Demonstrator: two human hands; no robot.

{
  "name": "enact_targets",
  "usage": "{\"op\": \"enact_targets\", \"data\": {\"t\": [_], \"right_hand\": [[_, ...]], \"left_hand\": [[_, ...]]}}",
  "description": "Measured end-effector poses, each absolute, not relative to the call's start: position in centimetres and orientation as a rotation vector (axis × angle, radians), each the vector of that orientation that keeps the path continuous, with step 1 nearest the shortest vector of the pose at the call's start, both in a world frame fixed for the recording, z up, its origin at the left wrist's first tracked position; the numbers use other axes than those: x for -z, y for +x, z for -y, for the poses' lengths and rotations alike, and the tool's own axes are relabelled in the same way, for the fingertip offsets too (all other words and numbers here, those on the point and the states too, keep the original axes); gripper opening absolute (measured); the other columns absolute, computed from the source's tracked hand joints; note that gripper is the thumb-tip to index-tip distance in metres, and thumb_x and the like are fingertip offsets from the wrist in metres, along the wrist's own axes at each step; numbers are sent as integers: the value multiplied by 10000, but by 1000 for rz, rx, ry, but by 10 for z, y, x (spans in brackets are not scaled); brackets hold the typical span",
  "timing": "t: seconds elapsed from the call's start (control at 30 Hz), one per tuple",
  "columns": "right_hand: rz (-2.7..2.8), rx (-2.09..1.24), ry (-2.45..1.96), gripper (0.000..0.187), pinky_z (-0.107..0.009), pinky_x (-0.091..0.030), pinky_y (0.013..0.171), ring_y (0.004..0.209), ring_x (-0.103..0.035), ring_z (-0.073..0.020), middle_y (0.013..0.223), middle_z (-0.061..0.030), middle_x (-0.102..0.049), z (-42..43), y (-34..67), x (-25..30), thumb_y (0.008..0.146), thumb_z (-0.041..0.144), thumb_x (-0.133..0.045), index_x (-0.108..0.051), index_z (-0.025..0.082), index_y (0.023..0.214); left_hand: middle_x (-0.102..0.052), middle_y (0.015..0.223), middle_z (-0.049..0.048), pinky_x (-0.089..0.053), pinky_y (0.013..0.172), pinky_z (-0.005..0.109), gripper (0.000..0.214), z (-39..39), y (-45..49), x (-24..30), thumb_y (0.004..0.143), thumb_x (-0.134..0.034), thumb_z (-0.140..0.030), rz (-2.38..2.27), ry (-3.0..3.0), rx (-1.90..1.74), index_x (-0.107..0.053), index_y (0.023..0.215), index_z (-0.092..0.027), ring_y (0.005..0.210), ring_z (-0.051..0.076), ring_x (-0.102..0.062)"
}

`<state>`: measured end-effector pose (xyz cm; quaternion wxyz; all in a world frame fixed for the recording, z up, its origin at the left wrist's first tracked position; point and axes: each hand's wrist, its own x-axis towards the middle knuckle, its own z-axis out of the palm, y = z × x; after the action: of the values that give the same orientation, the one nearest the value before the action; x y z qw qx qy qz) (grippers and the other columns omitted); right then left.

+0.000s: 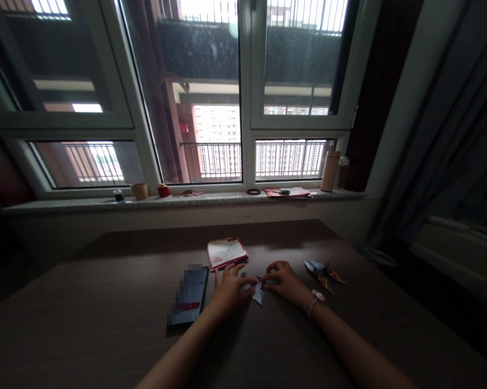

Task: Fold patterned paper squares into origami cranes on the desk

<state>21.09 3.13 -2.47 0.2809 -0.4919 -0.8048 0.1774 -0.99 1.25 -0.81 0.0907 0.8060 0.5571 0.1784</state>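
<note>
A small piece of folded paper [259,296], pale with a patterned dark-and-red upper part, lies on the table between my hands, its point toward me. My left hand [230,289] grips its left edge with thumb and index finger; the other fingers fan out over the tabletop. From the right side, the curled fingers of my right hand [286,282] pinch the same paper near its top. A bracelet with a white charm [318,295] circles my right wrist. Fingertips partly cover the paper's upper folds.
A stack of printed paper sheets [227,253] lies just beyond my left hand. Left of that hand rests a phone [189,297]. Several folded paper pieces [325,274] sit right of my right hand. The windowsill [227,199] holds a tumbler [331,172], a cup [139,190] and scissors [284,192] on papers.
</note>
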Motion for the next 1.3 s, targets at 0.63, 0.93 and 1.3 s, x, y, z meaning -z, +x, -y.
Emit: {"op": "enact_targets", "data": {"t": [0.63, 0.93, 1.3], "right_hand": [[2160, -615, -1158, 114, -324, -411, 983, 1075, -551, -217, 1017, -46, -666, -32, 225, 17, 734, 312, -772, -791, 254, 830], [2214, -634, -1108, 111, -285, -441, 856, 912, -621, -191, 882, -31, -711, -30, 221, 12, 754, 282, -751, -800, 263, 852], [2299, -652, -1154, 173, -406, -287, 1055, 1014, -608, -227, 938, -10, -727, -29, 226, 6, 693, 422, -817, -797, 301, 815]], "left_hand": [[-371, 1562, 47, 28, 1053, 786, 414, -11, -14, 1, 770, -698, -520, -1657, 2371, -319, -652, 1181, -494, 1454, 430, -209], [-404, 1545, 29, 53, 1033, 804, 338, -11, -12, 1, 802, -653, -553, -1634, 2349, -346, -699, 1124, -461, 1460, 446, -180], [-385, 1556, 33, 98, 1047, 780, 330, -11, -11, -1, 844, -588, -585, -1628, 2314, -317, -679, 1144, -482, 1486, 409, -120]]}}
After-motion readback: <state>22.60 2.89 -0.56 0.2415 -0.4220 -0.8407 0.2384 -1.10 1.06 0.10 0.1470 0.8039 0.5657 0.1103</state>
